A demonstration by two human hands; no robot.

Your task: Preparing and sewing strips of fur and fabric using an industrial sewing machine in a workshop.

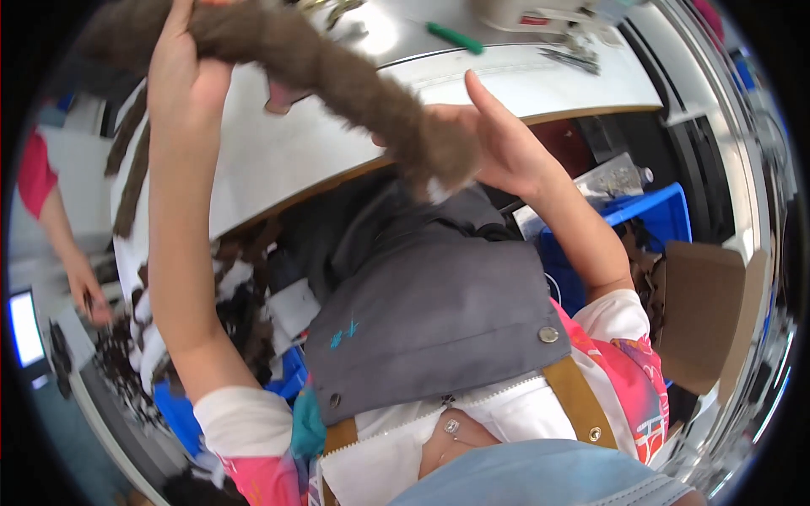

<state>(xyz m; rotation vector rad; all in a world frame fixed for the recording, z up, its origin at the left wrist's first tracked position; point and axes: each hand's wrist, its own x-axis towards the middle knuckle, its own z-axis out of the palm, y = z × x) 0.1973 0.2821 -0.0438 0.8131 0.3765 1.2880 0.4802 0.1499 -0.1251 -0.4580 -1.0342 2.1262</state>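
A long, thick strip of brown fur (325, 72) stretches from the upper left down to the middle of the view. My left hand (190, 80) is closed around its upper left part; some of those fingers are hidden behind the fur. Near the strip's lower end, my right hand (506, 148) is open, thumb raised and apart. Its other fingers reach behind the fur, and their tips show on the far side. Whether they press on the strip is hidden. Two thin brown furry strips (132, 190) hang over the table's left edge.
On the white table (278, 156) lie a green pen-like tool (454, 38) and metal tweezers-like tools (569, 59). Below right are a blue bin (671, 215) and a cardboard box (700, 316). Fur scraps (240, 295) pile at lower left. Another person's hand (87, 287) is at far left.
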